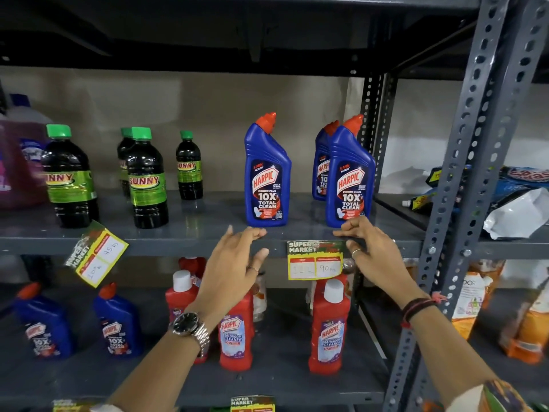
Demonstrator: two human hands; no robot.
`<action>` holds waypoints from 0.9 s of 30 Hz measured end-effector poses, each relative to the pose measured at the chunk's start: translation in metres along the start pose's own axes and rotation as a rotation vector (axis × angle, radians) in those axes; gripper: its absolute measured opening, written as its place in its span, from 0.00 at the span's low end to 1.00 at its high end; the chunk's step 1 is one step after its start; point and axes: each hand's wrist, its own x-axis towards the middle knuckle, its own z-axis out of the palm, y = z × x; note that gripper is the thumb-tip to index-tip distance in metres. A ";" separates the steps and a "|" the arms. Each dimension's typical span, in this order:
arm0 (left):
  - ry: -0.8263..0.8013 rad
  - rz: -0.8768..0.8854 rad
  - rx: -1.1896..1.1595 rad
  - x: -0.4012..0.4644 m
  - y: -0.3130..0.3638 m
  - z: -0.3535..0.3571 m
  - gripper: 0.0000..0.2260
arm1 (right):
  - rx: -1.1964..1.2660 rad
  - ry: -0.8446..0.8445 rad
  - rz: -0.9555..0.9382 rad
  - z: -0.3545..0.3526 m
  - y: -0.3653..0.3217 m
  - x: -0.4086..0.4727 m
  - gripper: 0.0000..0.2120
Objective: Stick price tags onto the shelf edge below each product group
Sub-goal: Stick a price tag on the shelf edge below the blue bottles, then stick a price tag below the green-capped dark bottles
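A yellow and green price tag [315,259] sits straight on the grey shelf edge [184,246], below the blue Harpic bottles [266,173]. My right hand [372,257] touches the tag's upper right corner with curled fingers. My left hand [234,263] hovers just left of the tag, fingers loosely apart and holding nothing. A second price tag [96,253] hangs tilted on the same edge below the dark Sunny bottles [145,179].
Red Harpic bottles [328,325] and blue ones [118,322] stand on the lower shelf, whose edge carries another tag [252,403]. A perforated grey upright [463,203] rises at the right, with bags [517,212] beyond it. A purple jug [17,162] stands far left.
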 end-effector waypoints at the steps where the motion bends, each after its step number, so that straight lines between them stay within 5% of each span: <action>1: 0.033 0.013 0.043 -0.005 -0.008 -0.009 0.16 | 0.004 0.014 0.013 0.003 -0.004 0.000 0.12; 13: 0.303 -0.034 0.073 -0.063 -0.173 -0.158 0.06 | 0.071 0.126 -0.028 0.140 -0.169 0.005 0.12; 21: 0.087 0.004 0.179 -0.091 -0.272 -0.194 0.14 | 0.158 0.136 -0.042 0.238 -0.269 0.020 0.16; 27: -0.006 0.039 0.238 -0.086 -0.292 -0.181 0.13 | 0.001 0.124 -0.033 0.271 -0.313 0.038 0.17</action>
